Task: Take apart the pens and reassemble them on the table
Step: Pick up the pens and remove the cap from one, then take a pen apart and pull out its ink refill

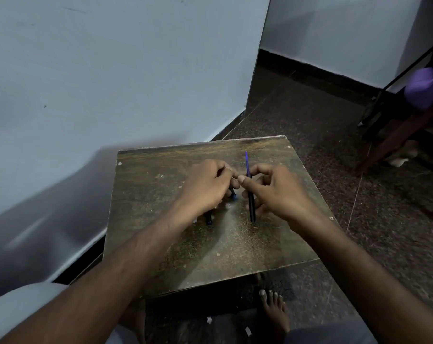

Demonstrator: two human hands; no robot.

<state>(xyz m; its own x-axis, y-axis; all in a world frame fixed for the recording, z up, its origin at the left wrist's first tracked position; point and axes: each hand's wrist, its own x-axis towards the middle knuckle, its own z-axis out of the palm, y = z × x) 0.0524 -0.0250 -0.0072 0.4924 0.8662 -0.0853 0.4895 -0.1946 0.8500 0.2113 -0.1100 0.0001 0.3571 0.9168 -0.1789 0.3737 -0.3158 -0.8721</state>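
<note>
Two bare hands meet above the middle of a small, worn wooden surface (185,244) as we look down from head height. Our right hand (277,192) pinches a thin pen refill (250,189) between thumb and forefinger, fingers (244,181) clamped on it about a third of the way down; the refill stands nearly upright, its bright blue tip pointing away from us and its dark lower end just over the wood. Our left hand (205,187) is curled shut around a dark pen barrel (208,218), most of it hidden in the fist, with a blue-tinged end poking out below the palm and another dark piece (233,194) showing beside the knuckles; we cannot tell whether these are one part or two. The thumbs of both hands nearly touch. Pale walls (111,83) stand behind the surface, a speckled dark floor (309,108) spreads to the right, and a bare foot (273,311) rests beneath the near edge.
</note>
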